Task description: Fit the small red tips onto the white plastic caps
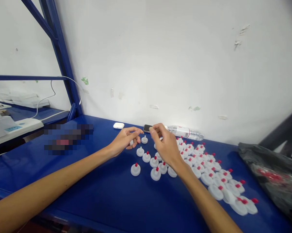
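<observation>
My left hand (pixel 127 139) is curled above the blue table (pixel 107 194), with a small white piece partly showing between its fingers. Close to its right, my right hand (pixel 165 142) is bent over the caps, thumb and forefinger near each other; whatever they pinch is too small to make out. Two white caps without red tips, one (pixel 144 139) beside my left fingers and one (pixel 140 151) just below, stand upright. Several white caps with red tips (pixel 155 174) spread from the middle to the right, some partly hidden by my right hand and forearm.
A clear plastic bottle (pixel 185 132) lies along the wall, beside a dark phone (pixel 147 128) and a white case (pixel 118 125). A black bag (pixel 269 174) with red pieces is at the right. A power strip (pixel 17 129) and blue frame post (pixel 63 58) are left.
</observation>
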Demonstrator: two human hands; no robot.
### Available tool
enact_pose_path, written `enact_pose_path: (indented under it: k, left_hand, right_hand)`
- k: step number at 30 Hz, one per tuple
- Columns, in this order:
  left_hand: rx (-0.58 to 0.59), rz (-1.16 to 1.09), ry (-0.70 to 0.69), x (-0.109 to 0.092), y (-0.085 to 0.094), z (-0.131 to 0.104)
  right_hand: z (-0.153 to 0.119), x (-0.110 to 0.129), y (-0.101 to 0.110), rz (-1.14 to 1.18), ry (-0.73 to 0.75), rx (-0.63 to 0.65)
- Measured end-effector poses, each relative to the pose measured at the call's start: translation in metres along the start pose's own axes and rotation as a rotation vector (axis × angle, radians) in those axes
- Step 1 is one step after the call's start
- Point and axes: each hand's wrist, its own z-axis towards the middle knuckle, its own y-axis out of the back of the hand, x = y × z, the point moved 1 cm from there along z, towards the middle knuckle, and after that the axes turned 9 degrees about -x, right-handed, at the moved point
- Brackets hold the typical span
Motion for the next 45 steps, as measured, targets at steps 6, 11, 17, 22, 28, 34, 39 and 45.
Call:
enact_pose_path:
  k: [6,11,17,22,28,34,39,45]
  left_hand:
    - [-0.022,-0.19,0.106,-0.006,0.002,0.0]
    - [0.112,-0.314,0.183,-0.01,-0.004,-0.008]
    - [0.197,-0.22,0.108,-0.006,-0.01,-0.013]
    - [0.183,-0.026,0.009,-0.006,-0.01,-0.01]
    - [0.091,0.103,-0.109,-0.009,-0.009,-0.01]
    - [0.02,0.186,-0.14,-0.01,-0.008,-0.01]
    - [0.07,0.125,-0.03,-0.009,-0.004,-0.009]
    - [0.157,0.018,0.077,-0.011,-0.004,-0.012]
  right_hand:
    - [-0.014,0.003,-0.016,-0.192,0.266,0.136]
    - [-0.018,0.002,-0.022,-0.293,0.371,0.171]
    - [-0.011,-0.007,-0.019,-0.342,0.348,0.112]
    - [-0.006,-0.009,-0.015,-0.242,0.255,0.047]
    - [-0.003,-0.01,-0.012,-0.092,0.131,-0.001]
    - [-0.003,-0.014,-0.015,0.008,0.087,0.094]
    - [-0.002,-0.02,-0.017,0.045,0.073,0.136]
    - [-0.001,-0.016,-0.013,0.065,0.077,0.149]
